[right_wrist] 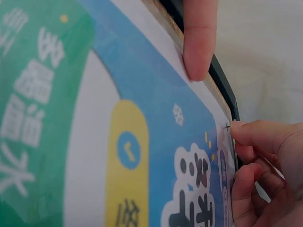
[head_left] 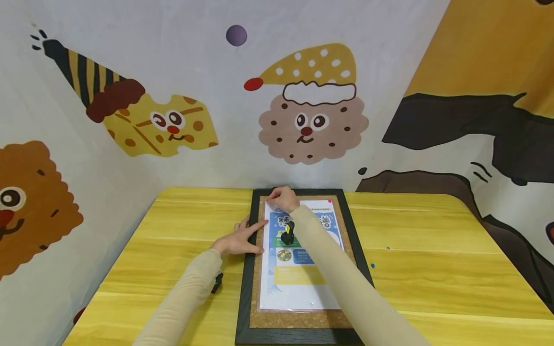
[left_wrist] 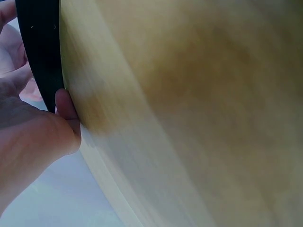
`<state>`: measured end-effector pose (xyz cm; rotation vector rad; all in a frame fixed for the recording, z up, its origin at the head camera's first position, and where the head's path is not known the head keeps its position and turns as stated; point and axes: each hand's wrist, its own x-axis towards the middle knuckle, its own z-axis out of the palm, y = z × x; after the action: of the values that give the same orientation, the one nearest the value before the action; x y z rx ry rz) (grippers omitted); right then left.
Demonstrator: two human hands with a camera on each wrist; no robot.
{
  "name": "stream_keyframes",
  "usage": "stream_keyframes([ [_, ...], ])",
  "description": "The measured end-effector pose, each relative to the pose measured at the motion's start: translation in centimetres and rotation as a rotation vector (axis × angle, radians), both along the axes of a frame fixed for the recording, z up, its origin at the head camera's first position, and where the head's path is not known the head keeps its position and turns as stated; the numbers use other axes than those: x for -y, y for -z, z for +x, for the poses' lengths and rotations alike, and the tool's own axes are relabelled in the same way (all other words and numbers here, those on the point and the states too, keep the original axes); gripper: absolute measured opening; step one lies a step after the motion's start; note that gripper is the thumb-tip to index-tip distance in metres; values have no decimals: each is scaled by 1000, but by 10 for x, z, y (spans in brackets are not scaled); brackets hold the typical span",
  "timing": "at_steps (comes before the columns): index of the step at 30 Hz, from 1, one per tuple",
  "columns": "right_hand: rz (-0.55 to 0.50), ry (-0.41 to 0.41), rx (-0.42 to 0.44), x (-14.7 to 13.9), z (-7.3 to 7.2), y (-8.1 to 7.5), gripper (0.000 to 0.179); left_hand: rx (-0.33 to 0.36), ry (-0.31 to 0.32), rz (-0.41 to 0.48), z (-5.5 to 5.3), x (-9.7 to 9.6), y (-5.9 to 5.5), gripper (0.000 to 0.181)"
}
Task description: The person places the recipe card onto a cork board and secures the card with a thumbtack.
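A printed poster (head_left: 298, 293) in a clear sleeve lies on a black-framed corkboard (head_left: 298, 319). At its top left corner my right hand (head_left: 283, 199) pinches a pushpin; in the right wrist view the pushpin's thin metal point (right_wrist: 227, 126) shows at the fingertips, against the poster's edge. My left hand (head_left: 238, 239) rests across the left side of the black frame (left_wrist: 41, 52), fingers spread, with fingertips at the poster's left edge. A pink pushpin (head_left: 330, 201) sits at the poster's top right corner.
The board lies on a yellow wood-grain table (head_left: 415, 288). A blue pushpin (head_left: 372, 265) lies right of the frame, with another tiny object (head_left: 388, 248) beyond it. A cartoon-printed wall covering (head_left: 242, 120) rises behind the table. A black wrist device (head_left: 287, 233) sits by my right sleeve.
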<state>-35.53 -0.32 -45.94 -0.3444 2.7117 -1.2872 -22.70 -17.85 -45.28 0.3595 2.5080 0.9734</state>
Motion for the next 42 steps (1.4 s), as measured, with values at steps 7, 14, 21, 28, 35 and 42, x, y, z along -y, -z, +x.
stream_keyframes([
  [7, 37, -16, -26, 2, 0, 0, 7, 4, 5, 8, 0, 2, 1, 85],
  [14, 98, -9, -15, 5, 1, -1, 10, 0, 13, -1, 0, 3, 1, 85],
  [21, 123, -3, 0, 9, 4, -8, 11, -2, 10, -8, -1, 3, 1, 86],
  [28, 149, 4, 36, 11, 1, -11, 12, 3, 17, -8, 0, 4, 0, 85],
  [35, 147, -12, 49, 6, 2, -12, 14, 1, 22, -13, 1, 4, -1, 85],
  [42, 44, -64, 88, -6, -4, -8, 14, 18, 10, 5, 2, 0, -2, 85],
])
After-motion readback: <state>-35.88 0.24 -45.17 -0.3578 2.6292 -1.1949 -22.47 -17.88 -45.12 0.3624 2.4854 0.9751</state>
